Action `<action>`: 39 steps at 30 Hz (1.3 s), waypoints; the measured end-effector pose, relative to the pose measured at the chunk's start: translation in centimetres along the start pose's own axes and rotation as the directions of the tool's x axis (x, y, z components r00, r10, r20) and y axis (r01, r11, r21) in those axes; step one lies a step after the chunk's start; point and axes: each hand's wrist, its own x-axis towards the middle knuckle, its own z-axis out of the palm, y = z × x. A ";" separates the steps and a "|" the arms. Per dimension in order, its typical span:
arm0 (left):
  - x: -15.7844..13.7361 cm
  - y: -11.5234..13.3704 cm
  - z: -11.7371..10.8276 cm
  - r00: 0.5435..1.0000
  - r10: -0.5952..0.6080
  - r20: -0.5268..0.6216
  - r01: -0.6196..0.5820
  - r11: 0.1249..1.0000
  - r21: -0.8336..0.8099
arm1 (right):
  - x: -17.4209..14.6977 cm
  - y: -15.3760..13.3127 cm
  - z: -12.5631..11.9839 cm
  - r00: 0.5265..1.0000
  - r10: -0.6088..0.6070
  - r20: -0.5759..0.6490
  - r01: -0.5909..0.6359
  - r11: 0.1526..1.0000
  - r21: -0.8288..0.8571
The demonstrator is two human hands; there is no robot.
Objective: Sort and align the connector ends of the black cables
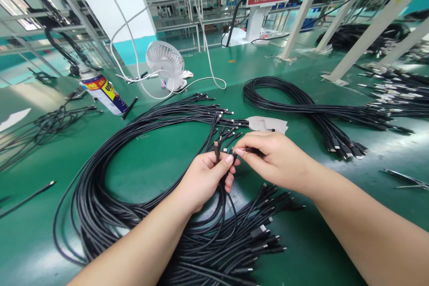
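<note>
Near the middle of the bench, my left hand (203, 176) is closed around several black cables, with a cable connector (217, 149) standing up beside the thumb. My right hand (279, 156) meets it at the fingertips, thumb and forefinger pinched beside another connector (233, 155). A thin dark piece (255, 151) shows within the right hand's fingers; its kind is not clear. The big loop of black cables (89, 192) curves round on the left, its ends lying behind the hands and in front of them. Several loose plugs (261, 231) fan out below my right forearm.
A second cable bundle (284, 89) lies back right, near more cable ends (395, 94). Slanted pale posts (306, 9) rise from the green bench (140, 165). A spray can (103, 91) and a small white fan (165, 60) stand back left. A metal hand tool (407, 179) lies far right.
</note>
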 end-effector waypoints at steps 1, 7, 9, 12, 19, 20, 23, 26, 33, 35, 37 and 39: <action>0.0 0.0 0.0 1.000 -0.003 0.001 0.003 1.000 -0.001 | 0.0 0.1 0.0 1.000 -0.005 -0.020 0.005 1.000 -0.018; 0.1 -0.3 -0.2 0.999 -0.023 0.030 0.025 0.999 -0.045 | 0.1 0.0 0.2 0.994 0.105 -0.025 -0.104 0.994 0.033; 0.1 -0.2 -0.1 0.998 -0.051 0.035 0.053 0.995 -0.081 | 0.2 0.0 0.4 0.994 0.110 -0.001 -0.110 0.991 0.073; 0.1 0.0 0.1 0.994 -0.104 -0.027 0.098 0.980 -0.174 | 0.4 0.2 0.5 0.996 0.085 -0.030 -0.083 0.995 0.053; 0.1 0.4 -0.1 0.983 -0.172 -0.059 0.146 0.941 -0.305 | 0.6 1.7 0.6 0.991 0.119 -0.056 -0.124 0.986 -0.110; 0.1 0.3 -0.2 0.987 -0.158 -0.042 0.137 0.941 -0.310 | 0.6 1.8 0.6 0.991 0.123 -0.055 -0.129 0.984 -0.123; -0.1 0.1 -0.4 0.992 -0.121 0.035 0.125 0.953 -0.276 | 0.5 1.6 0.7 0.985 0.138 -0.103 -0.153 0.976 -0.155; 0.0 -0.2 -0.3 0.991 -0.113 0.075 0.124 0.976 -0.179 | 0.4 0.7 0.6 0.964 0.193 -0.181 -0.208 0.976 -0.067; 0.3 -0.9 0.1 0.996 0.053 0.072 -0.064 0.985 0.159 | 0.4 -1.5 1.2 0.938 0.343 -0.049 -0.317 0.907 0.278; 0.3 -0.9 0.1 0.997 0.045 0.065 -0.051 0.993 0.107 | 0.7 -1.6 1.3 0.929 0.369 -0.011 -0.337 0.861 0.380; 0.3 -1.0 -0.1 0.997 0.040 0.062 -0.042 0.999 0.030 | 1.1 -1.6 1.3 0.928 0.371 0.041 -0.341 0.799 0.496; 0.5 -1.1 -0.4 0.995 0.013 0.103 -0.010 1.000 -0.029 | 1.3 -1.4 1.3 0.924 0.371 0.089 -0.351 0.736 0.579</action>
